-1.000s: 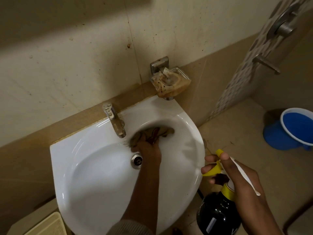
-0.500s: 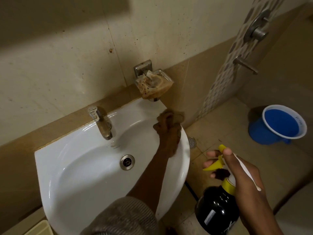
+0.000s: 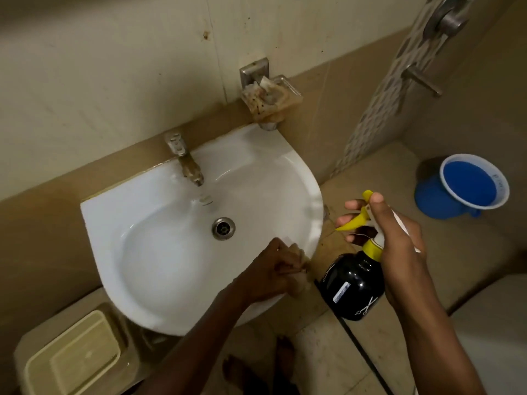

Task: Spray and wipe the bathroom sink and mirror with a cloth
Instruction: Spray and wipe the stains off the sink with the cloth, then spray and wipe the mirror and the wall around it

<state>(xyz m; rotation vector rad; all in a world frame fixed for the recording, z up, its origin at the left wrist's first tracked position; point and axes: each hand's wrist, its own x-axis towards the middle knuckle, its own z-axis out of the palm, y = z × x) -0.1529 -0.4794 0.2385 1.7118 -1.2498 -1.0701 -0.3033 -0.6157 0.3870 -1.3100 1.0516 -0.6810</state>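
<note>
A white wall-mounted sink (image 3: 159, 252) fills the middle of the view, with a metal tap (image 3: 186, 163) at its back and a drain (image 3: 223, 228) in the bowl. My left hand (image 3: 271, 273) presses a crumpled brownish cloth (image 3: 299, 282) against the sink's right front rim. My right hand (image 3: 399, 246) holds a black spray bottle (image 3: 352, 286) with a yellow trigger to the right of the sink, above the floor. No mirror is in view.
A stained soap dish (image 3: 271, 102) hangs on the wall above the sink's right back corner. A blue mug (image 3: 470, 189) stands on the floor at right. Shower valves (image 3: 447, 18) sit on the right wall. A cream bin lid (image 3: 74, 357) lies lower left.
My left hand has swept the cloth from inside the bowl by the tap, along the right rim, down to the front right edge. The spray bottle stayed at right.
</note>
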